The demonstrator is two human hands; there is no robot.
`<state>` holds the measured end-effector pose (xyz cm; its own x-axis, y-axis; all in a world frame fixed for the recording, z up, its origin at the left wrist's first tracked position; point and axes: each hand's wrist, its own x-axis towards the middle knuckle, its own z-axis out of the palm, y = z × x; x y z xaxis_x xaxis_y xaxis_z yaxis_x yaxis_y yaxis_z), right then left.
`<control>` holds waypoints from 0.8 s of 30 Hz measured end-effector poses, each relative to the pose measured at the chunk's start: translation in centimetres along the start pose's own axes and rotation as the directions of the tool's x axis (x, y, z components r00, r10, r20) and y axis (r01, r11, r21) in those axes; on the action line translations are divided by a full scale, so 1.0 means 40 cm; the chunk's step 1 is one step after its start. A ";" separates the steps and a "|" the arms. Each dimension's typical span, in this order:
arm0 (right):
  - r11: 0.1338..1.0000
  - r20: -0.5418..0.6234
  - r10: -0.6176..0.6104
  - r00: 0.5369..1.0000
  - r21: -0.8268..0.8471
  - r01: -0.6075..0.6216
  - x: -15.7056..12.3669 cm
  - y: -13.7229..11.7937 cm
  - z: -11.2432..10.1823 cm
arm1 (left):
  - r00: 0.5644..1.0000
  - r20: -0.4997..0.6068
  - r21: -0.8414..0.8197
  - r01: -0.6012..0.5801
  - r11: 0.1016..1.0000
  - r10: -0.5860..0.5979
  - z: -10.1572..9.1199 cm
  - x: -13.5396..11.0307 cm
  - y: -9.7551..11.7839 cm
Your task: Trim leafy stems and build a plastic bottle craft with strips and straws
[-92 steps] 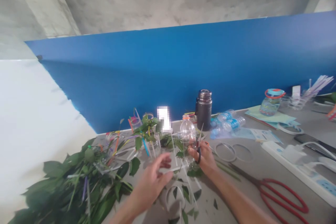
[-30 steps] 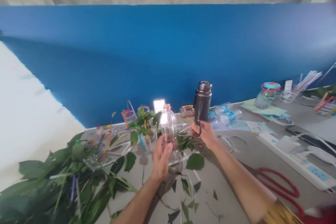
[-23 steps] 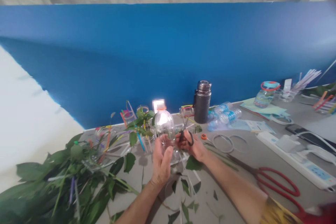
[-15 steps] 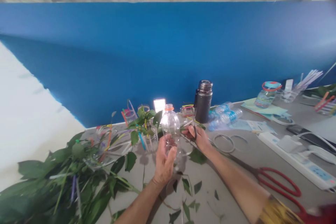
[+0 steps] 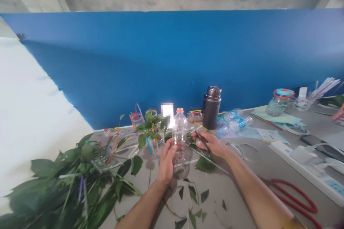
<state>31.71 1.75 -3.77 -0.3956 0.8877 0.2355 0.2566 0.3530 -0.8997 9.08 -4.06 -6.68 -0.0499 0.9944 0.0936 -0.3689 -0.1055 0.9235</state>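
Observation:
A clear plastic bottle with an orange ring at its neck stands upright on the table. My left hand is closed round its lower left side. To the right of the bottle, my right hand grips small dark-handled scissors, their blades hard to make out. Below that hand lies a green leaf. Leafy stems stand among coloured straws just left of the bottle. Cut leaf pieces are scattered on the table in front of it.
A heap of large leaves covers the left side. Behind my right hand stand a dark thermos and blue-labelled bottles. Red-handled shears, a white power strip and a lidded jar are on the right.
The bottle sits more upright and lower against the table, with my left hand still round it. My right hand has turned the scissors. The view has shifted slightly.

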 end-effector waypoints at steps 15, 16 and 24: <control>0.927 0.360 0.270 0.893 -0.349 -0.139 -0.028 -0.040 -0.075 | 0.999 -0.003 -0.032 0.054 0.998 -0.054 0.011 -0.001 0.024; 0.925 0.369 0.269 0.890 -0.357 -0.131 -0.026 -0.039 -0.072 | 0.998 -0.001 -0.024 0.057 0.998 -0.057 0.011 -0.001 0.023; 0.926 0.369 0.232 0.900 -0.368 -0.088 -0.027 -0.054 -0.041 | 0.997 0.008 -0.011 0.072 0.997 -0.072 0.014 0.001 0.022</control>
<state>33.03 0.53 -1.48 -0.6218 0.7719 -0.1321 0.5967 0.3577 -0.7183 9.26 -4.08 -5.67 -0.0156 0.9994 0.0303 -0.3814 -0.0340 0.9238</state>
